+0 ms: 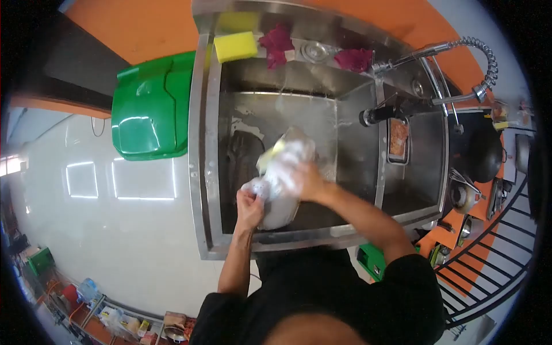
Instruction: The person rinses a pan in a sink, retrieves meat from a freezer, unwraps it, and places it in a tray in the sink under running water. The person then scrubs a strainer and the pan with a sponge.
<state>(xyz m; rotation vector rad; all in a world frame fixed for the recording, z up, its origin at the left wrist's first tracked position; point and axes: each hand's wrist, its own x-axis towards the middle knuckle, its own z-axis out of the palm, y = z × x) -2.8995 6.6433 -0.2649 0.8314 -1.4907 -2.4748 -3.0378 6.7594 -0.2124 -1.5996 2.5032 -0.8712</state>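
Both of my hands are over the large basin of a steel sink (214,172). My left hand (250,207) is closed, fingers pinched on the near left edge of a white, cloth-like thing (287,167) that looks soapy. Against its right side lies my right hand (307,179), smeared by motion, so its fingers cannot be made out. A yellow patch shows at the white thing's upper left; what it belongs to is unclear. Beneath it a pale grey, rounded thing (282,214) rests in the basin, partly covered. A dark shape (244,154) lies to the left on the basin floor.
Along the sink's back ledge sit a yellow sponge (236,47) and two dark red cloths (277,47) (353,59). A spring-hose faucet (405,109) reaches over the right basin, where a metal tray (398,141) holds orange-brown food. A green bin (152,109) stands left.
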